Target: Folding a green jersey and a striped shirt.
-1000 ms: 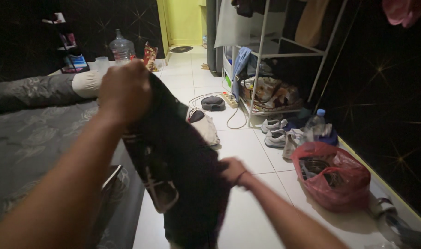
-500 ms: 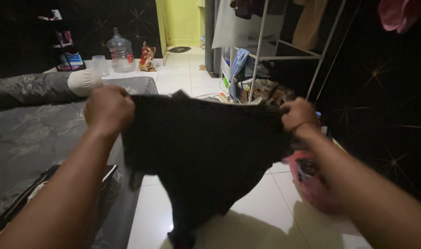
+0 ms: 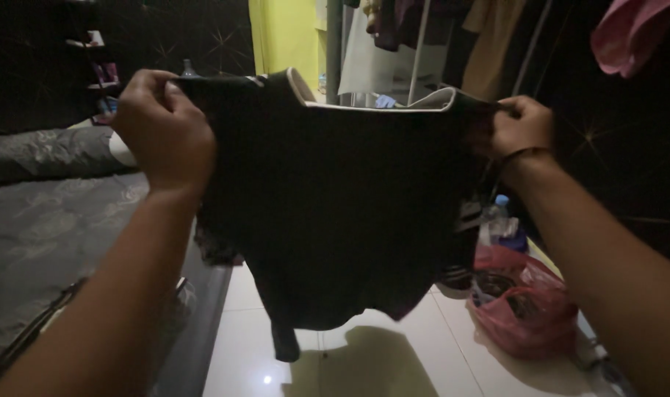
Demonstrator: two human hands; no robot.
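Note:
A black shirt (image 3: 342,206) with a pale collar trim hangs spread out in front of me, hiding most of the room behind it. My left hand (image 3: 159,129) grips its left shoulder at chest height. My right hand (image 3: 522,129), a dark band on its wrist, pinches the right shoulder. The shirt's hem dangles above the white tiled floor (image 3: 379,360).
A bed with a grey patterned cover (image 3: 48,228) runs along the left. A red plastic bag (image 3: 526,305) sits on the floor at the right, with a plastic bottle (image 3: 500,209) behind it. Clothes hang on a white rack (image 3: 423,44) beyond.
Both hands have lifted the shirt higher and pulled it wider by its shoulders. A second ago it was bunched between my raised left hand and my low right hand.

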